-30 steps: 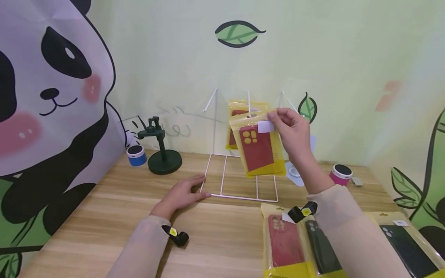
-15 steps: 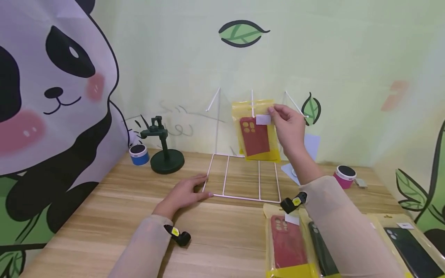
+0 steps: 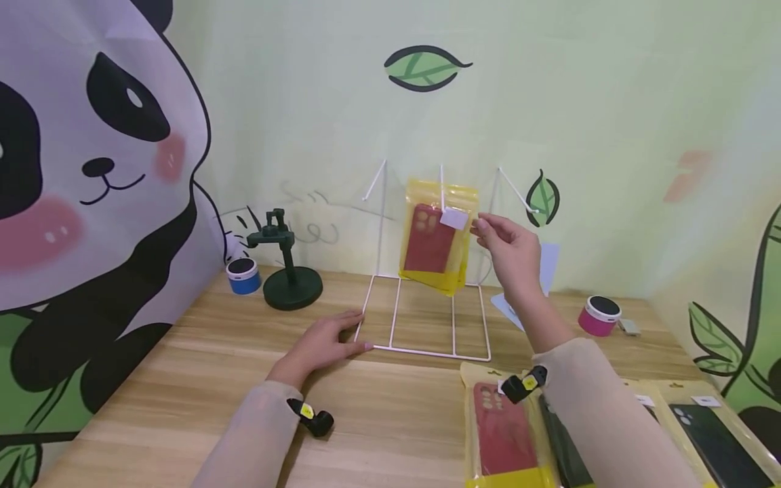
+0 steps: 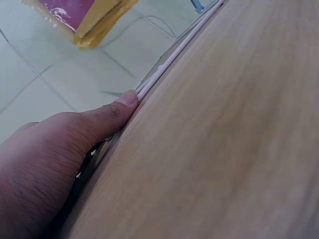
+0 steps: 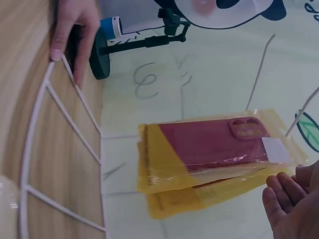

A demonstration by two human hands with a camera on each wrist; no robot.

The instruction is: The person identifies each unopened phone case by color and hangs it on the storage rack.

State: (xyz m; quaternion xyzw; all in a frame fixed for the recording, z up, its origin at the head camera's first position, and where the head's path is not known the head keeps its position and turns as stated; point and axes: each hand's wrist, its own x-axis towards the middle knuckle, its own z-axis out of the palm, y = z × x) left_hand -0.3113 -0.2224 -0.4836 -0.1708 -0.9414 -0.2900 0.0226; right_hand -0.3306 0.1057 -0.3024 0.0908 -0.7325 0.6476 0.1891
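Two yellow-edged bags, each with a red phone case, hang one behind the other on the middle prong of a white wire display rack (image 3: 421, 352). The front bagged phone case (image 3: 430, 240) bears a white label, and the rear one is mostly hidden. My right hand (image 3: 512, 254) is just right of the bags' edge; in the right wrist view its loosely bent fingers (image 5: 281, 191) hold nothing. On the rack's front left base corner rests my left hand (image 3: 323, 344), its thumb and fingers fairly straight along the wires.
More bagged phone cases, one red (image 3: 503, 434) and some dark (image 3: 720, 440), lie at the front right of the table. A dark green stand (image 3: 293, 288) and a blue round speaker (image 3: 243, 276) are back left; a pink one (image 3: 600, 316) is back right.
My right hand has brought the front bag back onto the middle prong, over the other bag, and let go, drawing slightly down and away. The left hand stays on the rack's base.
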